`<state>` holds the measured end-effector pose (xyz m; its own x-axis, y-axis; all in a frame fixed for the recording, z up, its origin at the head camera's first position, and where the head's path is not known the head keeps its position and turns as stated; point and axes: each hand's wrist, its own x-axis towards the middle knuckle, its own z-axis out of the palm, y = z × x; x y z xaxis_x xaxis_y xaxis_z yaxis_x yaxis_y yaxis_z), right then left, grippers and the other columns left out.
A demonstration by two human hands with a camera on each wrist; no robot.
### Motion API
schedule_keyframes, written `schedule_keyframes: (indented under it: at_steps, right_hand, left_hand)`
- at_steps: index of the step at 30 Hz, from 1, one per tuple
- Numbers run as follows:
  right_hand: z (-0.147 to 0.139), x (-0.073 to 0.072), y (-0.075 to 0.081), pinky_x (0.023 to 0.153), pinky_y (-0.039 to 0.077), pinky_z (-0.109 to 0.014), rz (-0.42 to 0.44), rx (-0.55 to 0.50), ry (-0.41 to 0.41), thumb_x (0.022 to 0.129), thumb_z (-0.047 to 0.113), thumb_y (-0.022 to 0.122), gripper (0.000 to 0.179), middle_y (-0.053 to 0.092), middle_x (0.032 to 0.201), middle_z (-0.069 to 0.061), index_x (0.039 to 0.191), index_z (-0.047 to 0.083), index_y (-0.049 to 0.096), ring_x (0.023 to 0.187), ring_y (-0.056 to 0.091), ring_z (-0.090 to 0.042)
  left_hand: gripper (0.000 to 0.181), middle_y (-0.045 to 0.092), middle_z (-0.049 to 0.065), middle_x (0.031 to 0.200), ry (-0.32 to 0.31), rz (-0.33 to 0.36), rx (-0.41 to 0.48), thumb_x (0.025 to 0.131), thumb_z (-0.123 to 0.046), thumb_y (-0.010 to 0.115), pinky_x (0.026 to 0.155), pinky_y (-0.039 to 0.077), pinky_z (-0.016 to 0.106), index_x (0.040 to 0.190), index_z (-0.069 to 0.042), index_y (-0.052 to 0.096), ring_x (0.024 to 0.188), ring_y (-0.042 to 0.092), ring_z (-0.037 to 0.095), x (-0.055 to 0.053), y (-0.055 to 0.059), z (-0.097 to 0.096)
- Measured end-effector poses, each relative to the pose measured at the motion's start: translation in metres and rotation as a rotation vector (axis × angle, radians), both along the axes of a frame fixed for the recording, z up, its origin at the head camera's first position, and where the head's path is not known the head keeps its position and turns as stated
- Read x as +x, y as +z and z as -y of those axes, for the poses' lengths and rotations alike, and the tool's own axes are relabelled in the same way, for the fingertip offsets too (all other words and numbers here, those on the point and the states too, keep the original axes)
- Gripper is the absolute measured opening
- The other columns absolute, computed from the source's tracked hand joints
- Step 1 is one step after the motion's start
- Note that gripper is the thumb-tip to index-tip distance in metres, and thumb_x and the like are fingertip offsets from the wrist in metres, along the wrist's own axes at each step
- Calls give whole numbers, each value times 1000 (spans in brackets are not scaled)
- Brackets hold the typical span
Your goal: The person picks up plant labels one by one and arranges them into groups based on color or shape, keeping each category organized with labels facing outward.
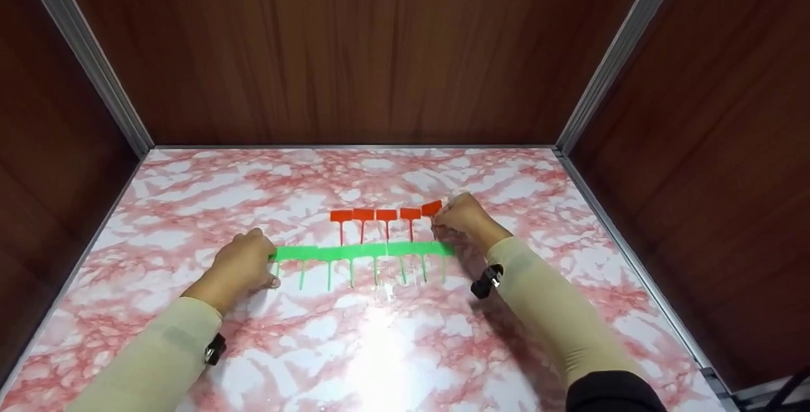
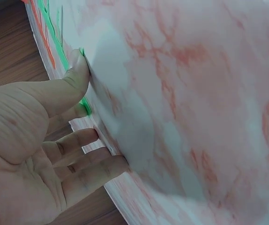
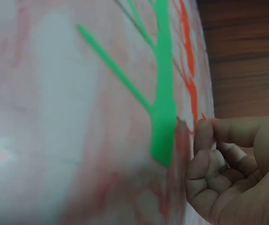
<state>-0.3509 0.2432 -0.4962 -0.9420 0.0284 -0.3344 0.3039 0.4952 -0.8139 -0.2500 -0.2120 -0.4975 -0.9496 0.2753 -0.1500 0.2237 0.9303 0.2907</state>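
Several green T-shaped plant labels (image 1: 361, 251) lie side by side on the table, heads joined in one band and stems toward me. Behind them is a row of red T-shaped plant labels (image 1: 386, 214). My right hand (image 1: 468, 217) pinches the rightmost red label (image 1: 431, 208) between thumb and index finger; its head is tilted against the others. At the left end of the green band, my left hand (image 1: 243, 260) touches the end green label (image 2: 86, 107) with index finger and thumb apart. Its other fingers are extended, and the hand covers part of that label.
The pink-and-white marbled table (image 1: 304, 349) has a bright glare near its front middle. Brown wood-grain panels (image 1: 354, 51) enclose the back and sides, with metal frame strips (image 1: 607, 45) at the corners. Each forearm wears a small black wrist device (image 1: 486, 281).
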Motion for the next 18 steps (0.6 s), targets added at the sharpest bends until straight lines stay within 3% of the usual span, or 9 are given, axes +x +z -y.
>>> schedule_keyframes:
  at_steps: [2,5,10,18]
  right_hand:
    - [-1,2,-2,64,66,-30,29,-65,-11,96,0,81,5,81,75,-8,91,-1,82,64,75,-15]
    - [-1,4,-4,64,68,-31,30,-82,-6,94,-3,80,4,80,73,-10,90,-3,82,63,76,-16]
    - [-2,7,-6,60,65,-28,-44,-3,45,92,-1,82,7,79,69,-8,85,-4,82,61,75,-14]
    - [0,3,-7,51,43,-24,-139,180,107,86,-1,80,23,67,56,1,64,4,75,50,52,-8]
  left_hand:
    - [41,64,17,113,6,-1,1,81,-22,104,89,58,60,109,-2,83,103,61,39,0,0,1]
    - [43,66,18,116,22,9,9,81,-23,105,91,59,60,111,-1,82,104,63,39,0,0,2]
    - [51,69,23,128,60,47,44,83,-22,103,100,59,64,122,2,82,114,68,45,2,0,4]
    - [58,67,26,135,55,86,34,88,-25,100,104,60,66,134,2,80,124,69,51,1,3,3]
